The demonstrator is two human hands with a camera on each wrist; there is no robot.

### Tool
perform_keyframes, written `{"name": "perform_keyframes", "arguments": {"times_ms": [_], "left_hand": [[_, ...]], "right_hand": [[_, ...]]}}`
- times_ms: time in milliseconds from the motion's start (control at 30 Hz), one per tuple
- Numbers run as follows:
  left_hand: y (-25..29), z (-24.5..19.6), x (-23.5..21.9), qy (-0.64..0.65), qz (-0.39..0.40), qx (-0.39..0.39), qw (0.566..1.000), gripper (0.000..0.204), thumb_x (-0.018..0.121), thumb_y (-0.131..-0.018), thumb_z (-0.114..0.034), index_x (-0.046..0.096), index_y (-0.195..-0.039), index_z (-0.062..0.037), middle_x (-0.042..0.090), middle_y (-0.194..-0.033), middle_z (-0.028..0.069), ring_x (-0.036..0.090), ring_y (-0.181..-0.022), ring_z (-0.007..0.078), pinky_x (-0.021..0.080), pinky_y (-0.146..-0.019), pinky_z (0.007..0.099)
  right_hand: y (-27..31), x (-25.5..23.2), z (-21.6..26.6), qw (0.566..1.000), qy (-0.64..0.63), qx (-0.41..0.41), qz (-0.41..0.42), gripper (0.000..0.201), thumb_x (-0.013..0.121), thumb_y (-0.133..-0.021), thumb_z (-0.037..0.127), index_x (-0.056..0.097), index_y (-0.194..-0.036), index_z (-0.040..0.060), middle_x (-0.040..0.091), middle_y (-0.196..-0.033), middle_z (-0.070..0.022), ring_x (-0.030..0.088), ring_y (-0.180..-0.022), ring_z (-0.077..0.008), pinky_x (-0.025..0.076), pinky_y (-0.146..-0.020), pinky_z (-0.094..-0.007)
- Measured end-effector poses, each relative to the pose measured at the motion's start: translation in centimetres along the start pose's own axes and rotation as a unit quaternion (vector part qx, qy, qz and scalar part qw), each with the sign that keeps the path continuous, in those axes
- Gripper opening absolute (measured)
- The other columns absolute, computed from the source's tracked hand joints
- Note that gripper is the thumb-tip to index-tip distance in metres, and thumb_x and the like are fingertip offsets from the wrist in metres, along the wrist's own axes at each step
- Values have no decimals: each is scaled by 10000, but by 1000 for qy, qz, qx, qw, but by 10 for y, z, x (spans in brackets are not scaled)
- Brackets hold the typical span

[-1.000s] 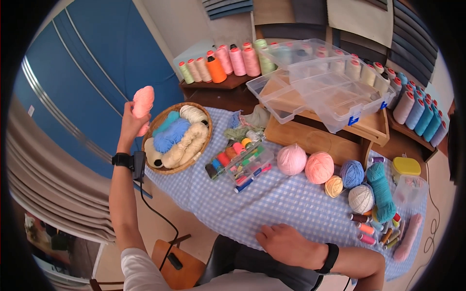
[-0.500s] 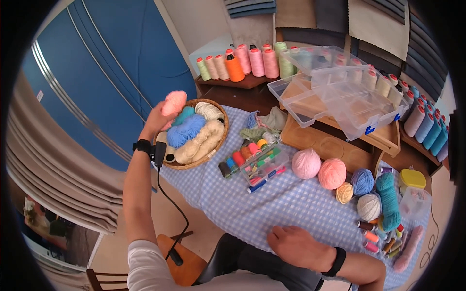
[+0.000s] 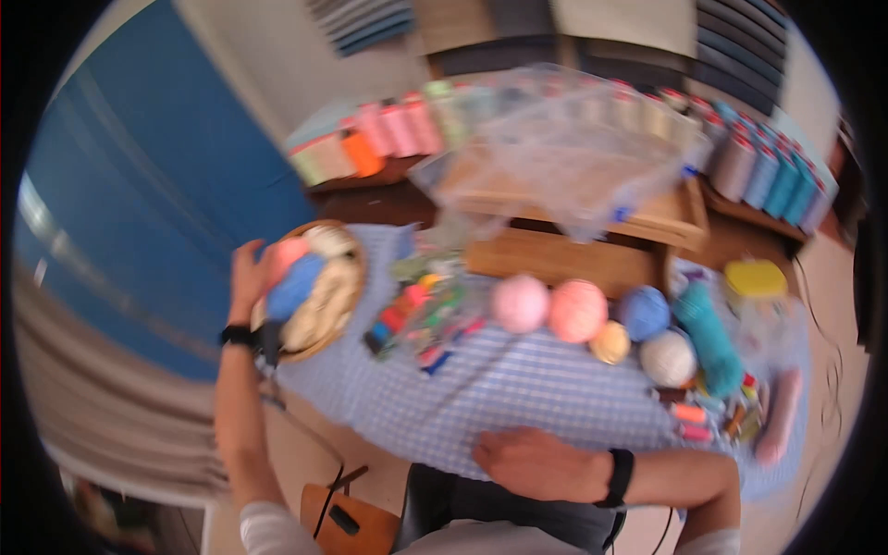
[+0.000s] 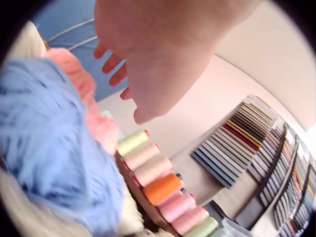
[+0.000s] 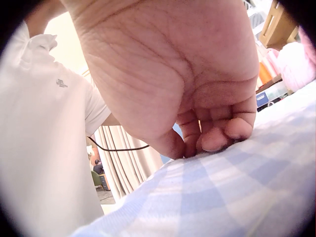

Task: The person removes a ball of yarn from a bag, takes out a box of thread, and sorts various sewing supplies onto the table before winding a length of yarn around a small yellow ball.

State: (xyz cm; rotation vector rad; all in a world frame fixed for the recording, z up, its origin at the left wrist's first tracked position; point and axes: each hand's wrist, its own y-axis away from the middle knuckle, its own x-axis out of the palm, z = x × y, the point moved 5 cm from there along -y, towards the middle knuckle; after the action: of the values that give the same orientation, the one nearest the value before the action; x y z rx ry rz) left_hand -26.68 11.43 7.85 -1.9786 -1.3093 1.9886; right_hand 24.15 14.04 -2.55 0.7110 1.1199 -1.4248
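At the bottom centre of the head view, the right hand point(image 3: 541, 465) rests on the checked cloth point(image 3: 518, 379), fingers loosely bent, tips down, holding nothing. It is well apart from the basket, and would do well to lie there lightly so that the cloth does not drag.

Left of centre, the left hand point(image 3: 247, 277) is at the basket's point(image 3: 363, 277) outer side. Its fingers are well open and slightly apart; the left wrist view shows nothing gripped. The head view is too blurred to tell whether a fingertip touches the pink skein point(image 3: 285, 257), which lies in the basket's upper left part, against the blue skein point(image 3: 294, 287). The cream skein point(image 3: 324, 305) is on the right, the white skein point(image 3: 328, 242) at the top.

The step in hand seems to be settling the pink skein among the others. The hand should clear it with fingers straight, as loose strands could snag on a fingertip and pull the skein out of shape. Any nudge is best made with flat fingers, inward from the rim, without squashing the blue one.

Farther right, the pink ball point(image 3: 520, 303) could roll if the cloth shifts. Beyond it, toward the top, the clear boxes point(image 3: 592, 139) sit stacked askew, so they are best not knocked.
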Motion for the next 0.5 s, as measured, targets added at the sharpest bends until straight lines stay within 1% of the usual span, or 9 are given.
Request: {"name": "perform_keyframes", "arguments": {"times_ms": [33, 100, 200, 233, 267, 300, 333, 400, 500], "left_hand": [[3, -19, -12, 12, -29, 23, 999, 392, 643, -891, -299, 631, -1150, -5, 610, -1170, 194, 569, -1118, 328, 433, -969, 385], [16, -100, -41, 37, -40, 47, 997, 291, 611, -918, -192, 623, -1150, -17, 612, -1168, 154, 571, -1102, 294, 429, -970, 369], [37, -170, -47, 154, -45, 183, 970, 242, 547, -959, -89, 565, -1165, 37, 595, -1172, 134, 547, -1117, 238, 386, -1019, 350], [53, -205, -50, 205, -16, 216, 954, 224, 529, -957, -69, 549, -1139, 59, 570, -1154, 153, 537, -1098, 271, 395, -986, 355], [73, -239, -53, 252, 41, 215, 943, 232, 541, -947, -86, 541, -1126, 63, 552, -1144, 156, 525, -1081, 269, 402, -968, 352], [95, -269, -62, 232, 67, 275, 930, 258, 598, -911, -94, 562, -1123, 48, 579, -1065, 130, 551, -1004, 217, 430, -902, 305], [117, -296, -73, 136, 105, 369, 913, 231, 569, -906, -79, 585, -1103, 40, 603, -1163, 161, 564, -1098, 233, 430, -932, 323], [154, -354, -83, 283, 238, 464, 805, 245, 635, -914, -184, 636, -1059, 13, 660, -1026, 137, 655, -874, 283, 520, -776, 371], [189, -368, -58, 408, 453, 410, 678, 219, 668, -880, -181, 664, -1036, -28, 649, -1069, 177, 638, -955, 316, 490, -844, 399]], "right_hand": [[2, 7, -1, 1000, 19, 5, -25, 155, 550, -772, 97, 571, -883, -10, 604, -913, -148, 651, -762, -257, 530, -644, -344], [-1, 23, -3, 999, 7, 26, -39, 161, 560, -755, 100, 597, -864, -13, 624, -894, -151, 658, -770, -237, 536, -629, -332], [-6, 29, -9, 996, -7, 2, -92, 147, 584, -735, 98, 621, -814, -21, 630, -838, -153, 662, -724, -267, 536, -605, -358], [-6, 32, -8, 993, -15, -32, -112, 142, 590, -728, 96, 625, -800, -22, 630, -823, -154, 663, -705, -279, 535, -592, -368], [-5, 34, -10, 993, -8, -5, -117, 142, 590, -728, 96, 625, -800, -22, 630, -823, -154, 663, -705, -279, 535, -592, -368], [-8, 37, -10, 996, -7, 2, -92, 143, 594, -723, 96, 625, -797, -23, 631, -825, -155, 664, -709, -287, 533, -591, -371], [-8, 39, -10, 998, -7, 7, -68, 144, 597, -717, 96, 625, -794, -23, 632, -827, -155, 665, -713, -295, 531, -590, -373], [-5, 37, -9, 997, 3, 24, -68, 139, 633, -704, 107, 656, -786, -3, 654, -845, -151, 663, -755, -294, 532, -621, -379], [-5, 41, -9, 997, 3, 33, -63, 129, 659, -697, 114, 685, -775, 14, 673, -840, -145, 661, -784, -285, 528, -641, -380]]}}
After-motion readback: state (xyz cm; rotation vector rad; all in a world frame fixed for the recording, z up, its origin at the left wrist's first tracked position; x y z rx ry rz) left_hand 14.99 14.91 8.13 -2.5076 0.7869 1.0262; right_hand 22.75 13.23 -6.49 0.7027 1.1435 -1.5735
